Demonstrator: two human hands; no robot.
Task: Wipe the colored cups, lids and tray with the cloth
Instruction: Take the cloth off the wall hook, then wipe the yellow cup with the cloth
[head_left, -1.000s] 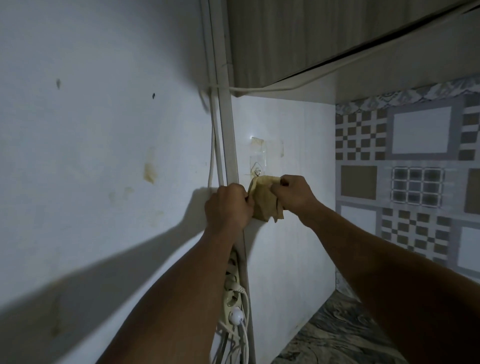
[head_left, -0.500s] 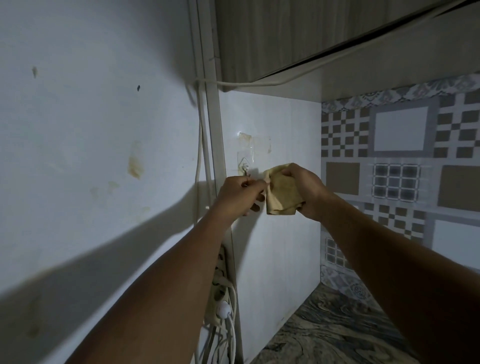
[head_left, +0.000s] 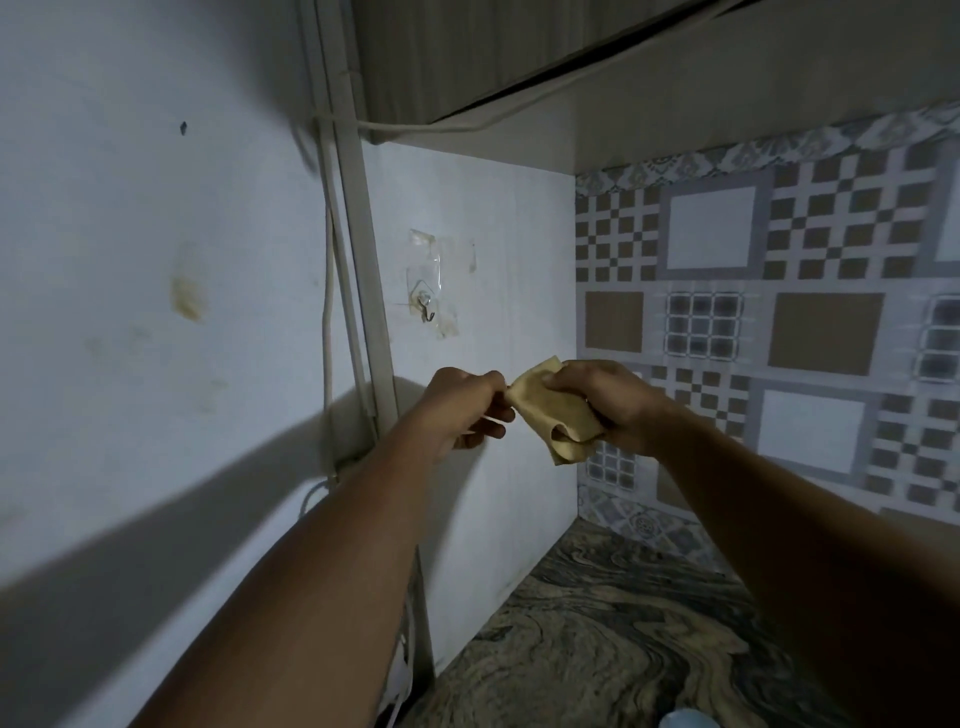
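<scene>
A small tan cloth (head_left: 550, 410) hangs in the air between my two hands, in front of the white side wall. My right hand (head_left: 608, 402) grips its bunched right part, fingers curled round it. My left hand (head_left: 467, 405) pinches the cloth's upper left corner. Both hands are below and to the right of a clear adhesive wall hook (head_left: 425, 301), which has nothing on it. No cups, lids or tray can be made out; only a pale blue edge (head_left: 685, 719) shows at the bottom of the frame.
A white wall panel and cable trunking (head_left: 358, 249) stand on the left, with cords and a power strip (head_left: 402, 670) low down. A cabinet underside (head_left: 467, 62) overhangs. Patterned tiles (head_left: 769, 312) cover the back wall above a marbled countertop (head_left: 597, 634).
The cloth has come off the wall hook. Both hands have drawn it down and to the right, away from the wall, and the hook now hangs bare.
</scene>
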